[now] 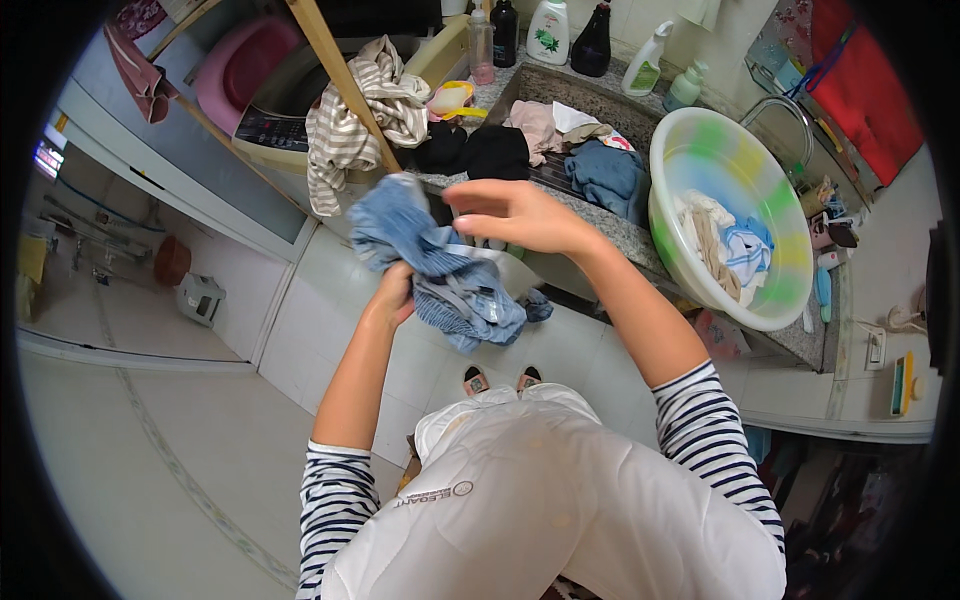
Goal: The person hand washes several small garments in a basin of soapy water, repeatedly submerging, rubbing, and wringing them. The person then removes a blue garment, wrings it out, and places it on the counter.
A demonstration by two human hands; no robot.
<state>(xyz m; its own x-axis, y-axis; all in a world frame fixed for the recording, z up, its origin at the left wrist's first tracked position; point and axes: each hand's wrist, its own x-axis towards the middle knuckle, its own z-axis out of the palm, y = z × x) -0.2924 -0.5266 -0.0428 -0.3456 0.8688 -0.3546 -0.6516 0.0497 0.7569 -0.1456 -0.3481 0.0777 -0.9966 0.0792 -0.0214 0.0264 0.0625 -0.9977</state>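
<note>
In front of my body hangs a crumpled light-blue ribbed garment (440, 265), with pale patches along one side; its exact kind is hidden by the folds. My left hand (393, 292) grips it from below, fingers closed round the cloth. Above its right side, my right hand (520, 214) has its fingers stretched out and thumb apart, close to the cloth. Whether the fingertips touch it, I cannot tell. Beyond my hands, black clothes (490, 152) and a bundled blue-grey cloth (605, 175) lie at the sink.
A multicoloured plastic basin (665, 190) with clothes in it stands tilted at the right. Beige striped cloth (350, 150) drapes over the washing machine (268, 130), with a wooden post (335, 65) before it. Several bottles (548, 35) line the stone sink (640, 108).
</note>
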